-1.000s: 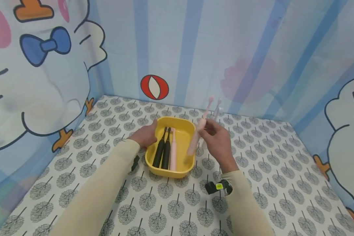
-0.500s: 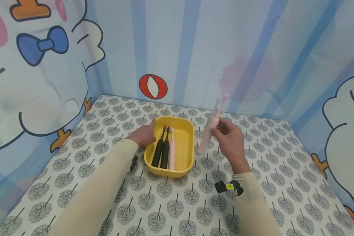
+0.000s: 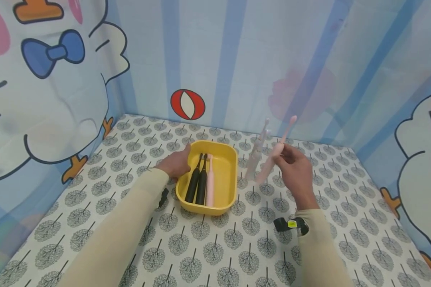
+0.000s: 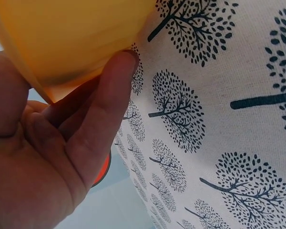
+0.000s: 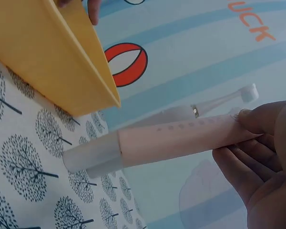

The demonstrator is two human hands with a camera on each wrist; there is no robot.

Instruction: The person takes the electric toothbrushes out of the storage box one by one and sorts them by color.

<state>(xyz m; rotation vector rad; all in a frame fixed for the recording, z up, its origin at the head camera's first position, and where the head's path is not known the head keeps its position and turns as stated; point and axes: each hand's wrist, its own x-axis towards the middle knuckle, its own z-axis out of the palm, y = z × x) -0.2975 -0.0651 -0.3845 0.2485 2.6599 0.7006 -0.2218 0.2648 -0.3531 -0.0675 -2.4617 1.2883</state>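
Note:
My right hand [image 3: 296, 171] pinches a pink electric toothbrush [image 3: 273, 157] near its neck, head up and handle slanting down to the left. In the right wrist view, the thumb and fingers hold the handle's [image 5: 181, 140] upper end. Just left of it a whitish electric toothbrush [image 3: 256, 155] stands upright on the cloth; a gold band shows on its neck [image 5: 195, 110]. With thumb over the rim and fingers outside, my left hand [image 3: 176, 163] grips the left side of a yellow bin [image 3: 225, 175]. Two black toothbrushes [image 3: 201, 187] and a pink one [image 3: 210, 185] lie inside it.
A white cloth [image 3: 215, 255] printed with grey trees covers the table. Cartoon-printed curtains [image 3: 208, 59] rise behind it and at both sides. Black bands sit on both wrists, the right one [image 3: 291, 224] with a yellow-green label.
My right hand has carried the pink toothbrush rightward from above the bin's right rim, past the whitish toothbrush, to its right side. The left hand keeps its grip on the bin.

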